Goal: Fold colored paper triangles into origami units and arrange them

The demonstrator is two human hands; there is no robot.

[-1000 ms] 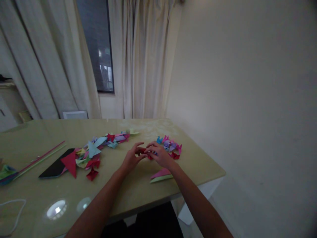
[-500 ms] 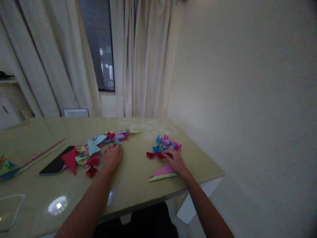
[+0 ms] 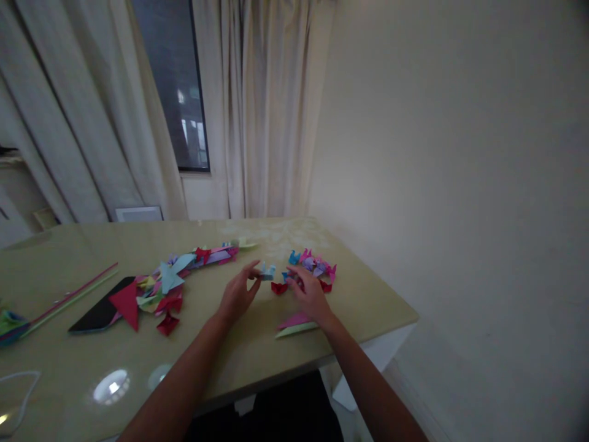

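My left hand (image 3: 239,293) is pinched on a small light blue folded-paper figure (image 3: 267,272), held over the table at the left side of a cluster of origami. Right beside it, my right hand (image 3: 309,293) reaches over that cluster with thumb and forefinger apart. Its fingertips are close to a blue paper figure (image 3: 285,277); whether they touch it I cannot tell. Around the right hand lie a red folded piece (image 3: 278,288), another blue figure (image 3: 294,257) and pink and purple figures (image 3: 317,265). Part of the cluster is hidden behind the hand.
A long pile of coloured folded paper (image 3: 172,276) stretches across the left of the table (image 3: 230,356), with a black sheet (image 3: 99,310) at its end. Pink and green folded sheets (image 3: 297,324) lie near the front edge. Thin sticks (image 3: 73,298) are farther left.
My left hand has moved right from the paper pile and now holds the light blue figure. The right hand has shifted slightly left, its fingers more apart.
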